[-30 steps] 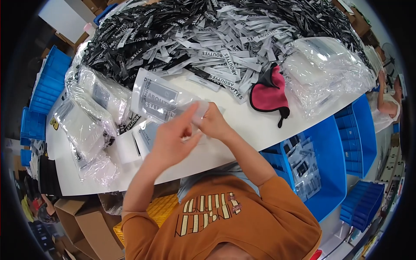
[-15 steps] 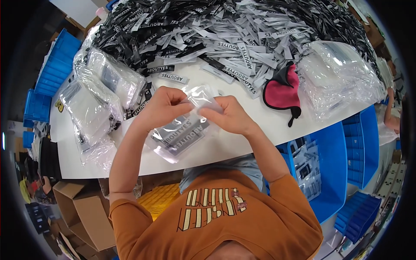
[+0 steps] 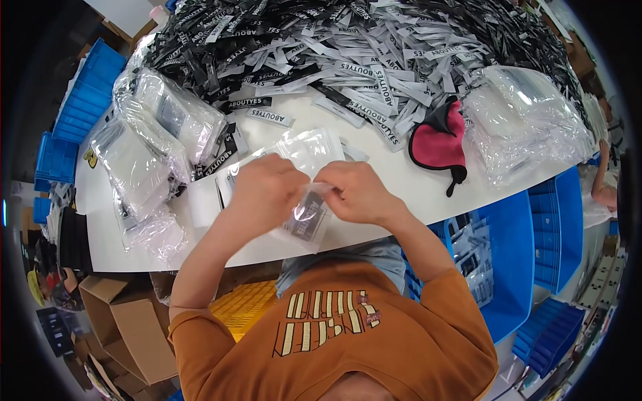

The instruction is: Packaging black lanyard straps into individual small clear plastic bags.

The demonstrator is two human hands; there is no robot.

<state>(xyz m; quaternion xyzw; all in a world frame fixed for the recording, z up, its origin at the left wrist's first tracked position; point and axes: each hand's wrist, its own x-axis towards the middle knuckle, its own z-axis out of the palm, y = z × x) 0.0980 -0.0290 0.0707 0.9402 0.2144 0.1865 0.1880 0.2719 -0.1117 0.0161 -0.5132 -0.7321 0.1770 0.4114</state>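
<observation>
Both hands pinch the upper edge of a small clear plastic bag (image 3: 306, 224) with dark print on it or in it. My left hand (image 3: 271, 190) has its fingers curled down at the bag's left side. My right hand (image 3: 358, 190) grips the opposite corner between thumb and bent fingers. Just beyond the hands lies another clear bag (image 3: 314, 150) on the white table (image 3: 374, 227), partly hidden by my left hand. A flat grey-white sachet (image 3: 269, 117) rests farther back.
A heap of black and white sachets (image 3: 374, 53) covers the table's far side. Stacks of clear bags lie left (image 3: 127, 164) and right (image 3: 528, 120). A pink cloth with black trim (image 3: 438, 144) sits right. Blue bins (image 3: 505, 267) stand below the right edge, a cardboard box (image 3: 144, 334) lower left.
Both hands have moved nearer to me and downward. The bag they hold now hangs below the fingers, and a clear bag shows flat on the table beyond them.
</observation>
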